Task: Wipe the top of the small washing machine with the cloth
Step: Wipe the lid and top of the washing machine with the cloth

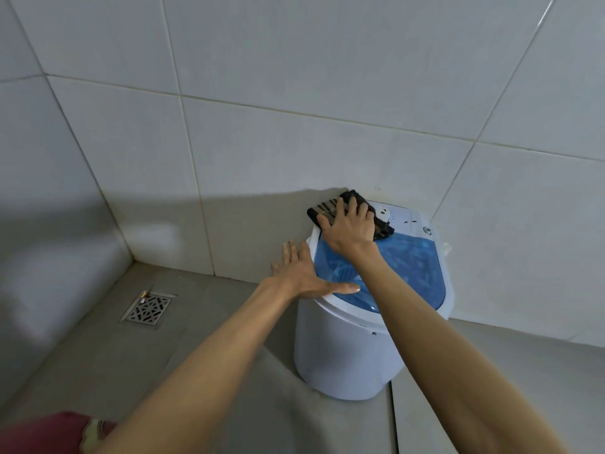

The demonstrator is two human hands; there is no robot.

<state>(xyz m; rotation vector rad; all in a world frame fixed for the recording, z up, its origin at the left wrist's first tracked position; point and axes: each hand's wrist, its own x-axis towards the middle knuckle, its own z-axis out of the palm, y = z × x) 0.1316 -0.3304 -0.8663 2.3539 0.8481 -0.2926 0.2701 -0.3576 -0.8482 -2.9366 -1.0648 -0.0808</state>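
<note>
A small white washing machine [340, 352] with a translucent blue lid [409, 267] stands on the floor against the tiled wall. My right hand [348, 226] lies flat, fingers spread, on a dark patterned cloth [383, 229] at the machine's far left top corner, pressing it down. The cloth hangs a little over the left rim. My left hand [302, 271] rests open against the machine's left edge, thumb lying across the front of the blue lid. A white control panel [409, 217] with a dial shows behind the lid.
White wall tiles [262, 142] rise right behind the machine. A square metal floor drain [149, 309] sits in the grey floor to the left. Red fabric [49, 430] shows at the bottom left corner.
</note>
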